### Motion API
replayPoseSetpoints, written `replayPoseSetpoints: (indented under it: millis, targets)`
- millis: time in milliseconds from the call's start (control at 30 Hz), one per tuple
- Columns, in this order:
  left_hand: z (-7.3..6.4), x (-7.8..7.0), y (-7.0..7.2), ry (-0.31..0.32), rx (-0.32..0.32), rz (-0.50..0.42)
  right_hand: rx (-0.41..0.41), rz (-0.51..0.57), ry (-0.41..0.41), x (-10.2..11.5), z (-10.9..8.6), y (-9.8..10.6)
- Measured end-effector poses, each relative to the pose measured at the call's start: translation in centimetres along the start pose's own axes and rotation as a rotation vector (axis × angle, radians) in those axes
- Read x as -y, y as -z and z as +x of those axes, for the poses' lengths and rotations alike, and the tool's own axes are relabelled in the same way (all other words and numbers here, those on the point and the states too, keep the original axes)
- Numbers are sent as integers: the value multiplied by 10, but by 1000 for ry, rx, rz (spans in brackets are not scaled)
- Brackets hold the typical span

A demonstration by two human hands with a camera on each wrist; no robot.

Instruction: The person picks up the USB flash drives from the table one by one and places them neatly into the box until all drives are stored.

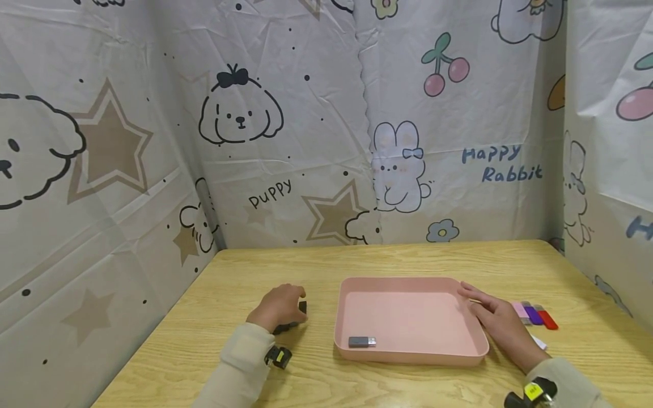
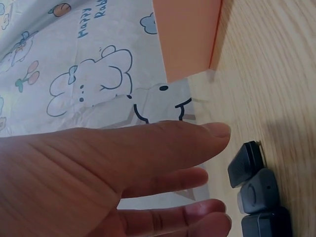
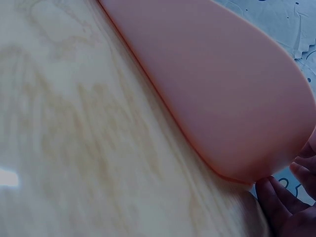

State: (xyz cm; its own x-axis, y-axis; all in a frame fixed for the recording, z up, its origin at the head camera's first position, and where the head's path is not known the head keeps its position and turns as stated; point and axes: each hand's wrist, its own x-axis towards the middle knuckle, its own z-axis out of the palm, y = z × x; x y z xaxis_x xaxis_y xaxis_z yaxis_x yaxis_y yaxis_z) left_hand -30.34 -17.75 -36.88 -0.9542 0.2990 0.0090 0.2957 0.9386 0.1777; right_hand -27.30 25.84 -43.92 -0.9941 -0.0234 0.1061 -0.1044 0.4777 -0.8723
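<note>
My left hand point(image 1: 278, 307) hovers over several dark USB sticks at the left of the table. In the left wrist view, thumb and fingers are apart, with a gap before a black stick point(image 2: 245, 165), a dark grey one point(image 2: 260, 191) and another black one point(image 2: 267, 224). A shallow pink tray point(image 1: 410, 357) stands in the middle. One grey USB stick point(image 1: 361, 342) with a metal plug lies in its near left corner. My right hand point(image 1: 502, 324) holds the tray's right wall, with digits over the rim and fingertips against the outside in the right wrist view.
Right of the tray lie a pink stick point(image 1: 520, 312), a purple stick point(image 1: 533, 314) and a red stick point(image 1: 547, 318). A white item point(image 1: 538, 342) shows partly behind the right hand. Printed cloth point(image 1: 326, 113) walls in the wooden table point(image 1: 316, 263).
</note>
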Motion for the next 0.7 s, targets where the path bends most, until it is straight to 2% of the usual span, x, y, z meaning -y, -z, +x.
replayPoseSetpoints:
  millis: [167, 700]
  targets:
    - [0, 1, -3, 25, 6, 25, 0, -2, -2, 0, 0, 0]
    - [3, 4, -11, 30, 31, 43, 2, 1, 0, -1, 1, 0]
